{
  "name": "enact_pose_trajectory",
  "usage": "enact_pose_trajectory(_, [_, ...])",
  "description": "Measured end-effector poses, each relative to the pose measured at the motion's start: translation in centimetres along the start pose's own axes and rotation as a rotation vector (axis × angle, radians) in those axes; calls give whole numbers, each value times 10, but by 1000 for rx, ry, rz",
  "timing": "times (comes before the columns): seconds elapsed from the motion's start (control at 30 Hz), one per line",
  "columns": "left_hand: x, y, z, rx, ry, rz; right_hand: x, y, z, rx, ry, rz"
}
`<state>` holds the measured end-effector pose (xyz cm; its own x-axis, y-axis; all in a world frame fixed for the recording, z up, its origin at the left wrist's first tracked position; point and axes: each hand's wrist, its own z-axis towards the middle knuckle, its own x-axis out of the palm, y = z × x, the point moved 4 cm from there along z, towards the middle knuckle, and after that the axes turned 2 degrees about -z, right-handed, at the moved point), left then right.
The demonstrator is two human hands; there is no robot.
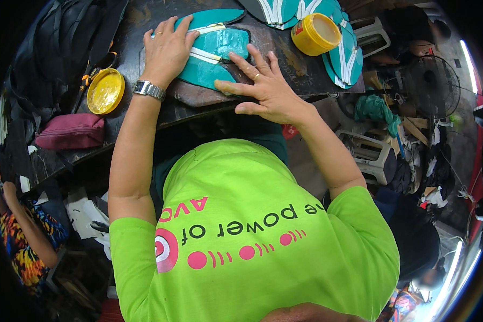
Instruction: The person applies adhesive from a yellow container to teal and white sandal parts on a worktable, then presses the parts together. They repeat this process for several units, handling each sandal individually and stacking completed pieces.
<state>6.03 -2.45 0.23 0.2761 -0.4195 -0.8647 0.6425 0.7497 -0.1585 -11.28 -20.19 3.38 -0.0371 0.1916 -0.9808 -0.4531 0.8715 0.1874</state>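
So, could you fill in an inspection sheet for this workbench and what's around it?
Surface: dark, marked table; a brown board lies under the work.
Job's things: teal pieces with white strips; more teal pieces at upper right, beside an open yellow jar.
Clutter: yellow lid, scissors, maroon pouch and black material at left.
Hands: left hand rests on the teal work; right hand spread at its near right edge, contact unclear.
Cables: thin pale cord at far right; its ends can't be traced.
Surroundings: fan, plastic stool, another person's arm.
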Motion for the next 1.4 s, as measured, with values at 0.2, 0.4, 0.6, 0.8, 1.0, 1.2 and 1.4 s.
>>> enact_pose_trajectory(0.2, [3, 1, 0, 4, 24, -2, 7, 0, 8, 140, -126, -60])
enact_pose_trajectory(0.4, [3, 3, 0, -4, 28, 1, 3, -4, 3, 74, -73, -138])
enact_pose_trajectory(0.6, [5, 3, -1, 6, 1, 10, 0, 17, -21, 148, -84, -212])
enact_pose_trajectory(0.8, [6, 3, -1, 4, -4, 4, 16, 55, -13, 259, -207, -258])
enact_pose_trajectory(1.0, [4, 1, 0, 8, -24, -11, 22, 67, 10, 253, -183, -227])
enact_pose_trajectory(1.2, [0, 1, -1, -2, 9, -23, 8, 63, 33, 140, -168, 9])
enact_pose_trajectory(1.4, [-8, 2, -8, 9, 49, -30, 3, 29, 42, 136, -221, 59])
